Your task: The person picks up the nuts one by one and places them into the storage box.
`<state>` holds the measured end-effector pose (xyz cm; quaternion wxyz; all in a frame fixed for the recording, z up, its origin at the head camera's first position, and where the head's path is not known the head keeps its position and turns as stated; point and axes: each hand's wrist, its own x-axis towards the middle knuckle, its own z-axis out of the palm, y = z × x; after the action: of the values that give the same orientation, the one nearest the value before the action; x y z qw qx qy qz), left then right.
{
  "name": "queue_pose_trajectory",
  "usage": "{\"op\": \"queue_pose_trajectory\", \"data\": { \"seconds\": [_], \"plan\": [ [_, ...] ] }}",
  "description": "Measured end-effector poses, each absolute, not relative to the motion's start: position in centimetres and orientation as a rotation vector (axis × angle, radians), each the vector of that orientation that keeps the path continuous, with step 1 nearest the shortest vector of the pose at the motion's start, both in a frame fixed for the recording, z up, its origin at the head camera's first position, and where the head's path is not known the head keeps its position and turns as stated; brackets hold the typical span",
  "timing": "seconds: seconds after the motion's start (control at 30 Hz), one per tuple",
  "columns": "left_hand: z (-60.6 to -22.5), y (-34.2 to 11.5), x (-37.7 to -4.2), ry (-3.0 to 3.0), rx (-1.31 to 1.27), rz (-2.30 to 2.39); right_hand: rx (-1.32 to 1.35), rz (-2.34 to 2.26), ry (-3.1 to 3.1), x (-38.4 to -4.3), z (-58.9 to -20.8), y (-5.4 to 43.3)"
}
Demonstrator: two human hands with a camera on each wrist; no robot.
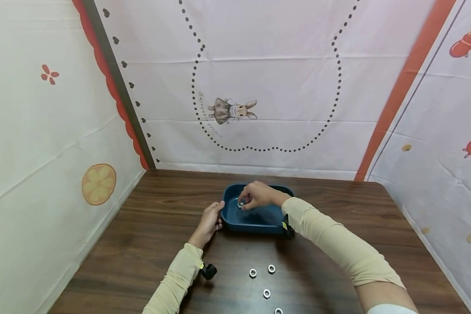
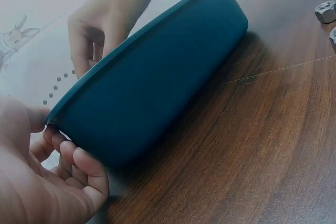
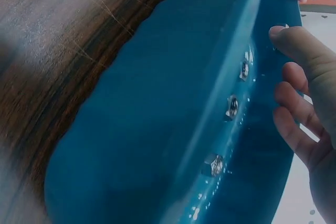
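Observation:
A blue tray [image 1: 235,224] with raised walls sits on the table. My left hand [image 1: 210,222] grips its left end, the thumb at the rim and the curled fingers [image 2: 89,166] under it against the outer wall. Reaching in over the near wall, my right hand [image 1: 257,195] pinches a metal hex nut [image 1: 240,204] between thumb and fingertips, low over the tray floor. In the right wrist view, that nut is mostly hidden behind the thumb [image 3: 294,43]. Three more nuts lie in the tray, among them one nut [image 3: 213,166] nearest that camera.
Several loose hex nuts lie on the wooden table [image 1: 149,244] in front of the tray, including one nut [image 1: 253,273] and another nut [image 1: 267,293]. Printed white cloth [image 1: 282,100] hangs behind the table and along both sides.

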<state>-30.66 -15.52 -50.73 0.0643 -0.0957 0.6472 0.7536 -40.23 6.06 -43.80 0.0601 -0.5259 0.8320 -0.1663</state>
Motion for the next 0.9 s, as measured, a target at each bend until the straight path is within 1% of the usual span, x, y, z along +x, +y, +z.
{"op": "queue_pose_trajectory", "data": {
  "seconds": [0.4, 0.67, 0.8, 0.9],
  "plan": [
    [-50.7, -15.4, -30.5, 1.961, -0.288, 2.283, -1.481, -0.413, 2.471, -40.1, -43.7, 4.9],
    [-50.7, -15.3, -30.5, 1.964, -0.295, 2.273, -1.460, -0.477, 2.497, -39.7, -42.8, 6.0],
    [-50.8, -15.3, -30.6, 1.952, -0.301, 2.276, -1.425, -0.529, 2.612, -38.8, -42.0, 7.3],
    [-50.8, -15.4, -30.7, 1.948, -0.296, 2.280, -1.366, -0.599, 2.740, -37.2, -41.2, 8.4]
  ]
}}
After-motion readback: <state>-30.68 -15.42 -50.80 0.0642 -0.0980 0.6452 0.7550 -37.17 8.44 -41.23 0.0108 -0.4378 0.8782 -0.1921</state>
